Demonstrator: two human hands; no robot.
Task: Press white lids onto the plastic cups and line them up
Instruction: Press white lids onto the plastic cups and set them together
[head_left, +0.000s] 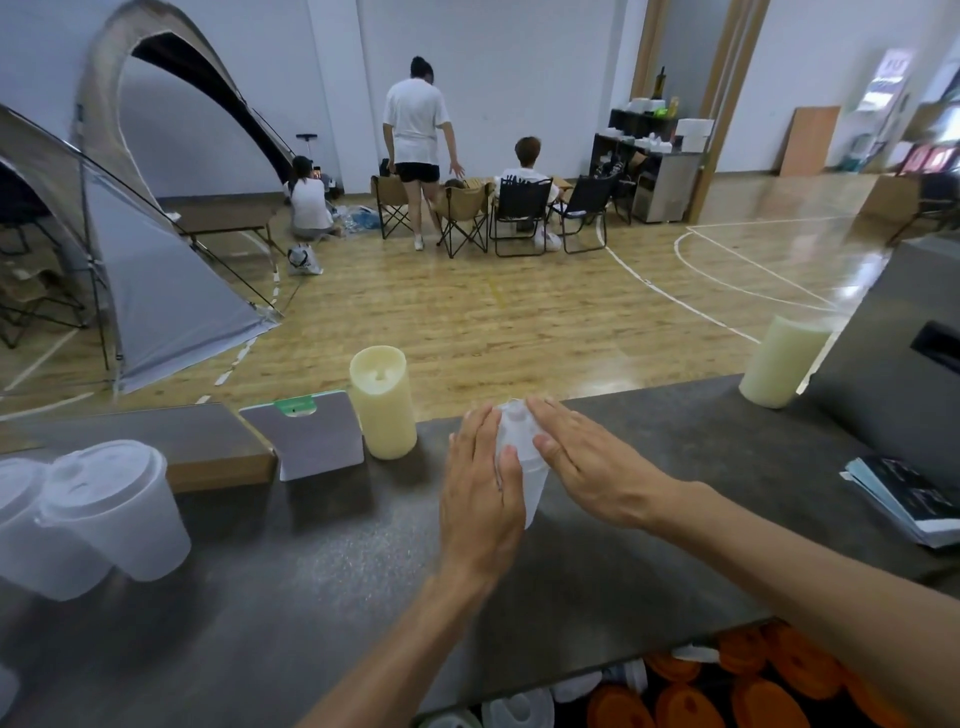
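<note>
Holding one translucent plastic cup (522, 467) upright between both hands, I see it standing at the middle of the dark bench (322, 582), its long axis vertical. My left hand (480, 499) lies flat against its left wall, fingers straight and thumb on the near side. My right hand (587, 467) slants over the top and right wall, fingers spread flat across the white lid (511, 410), so neither hand is curled tight; both are pressed open-palmed on the cup. The right hand is nearer the lid, so I judge the press comes from it while the left steadies. Whether the lid has fully seated I cannot tell, since the fingers cover its rim.

Well to the left, two lidded cups (104, 509) stand touching each other near the bench's left edge, so the line lies leftward of my hands. The cups are frosted, smooth and tapered toward the base; the lids are shallow domes. A cream wax-like pillar candle (382, 402) stands just left of the held cup.
</note>
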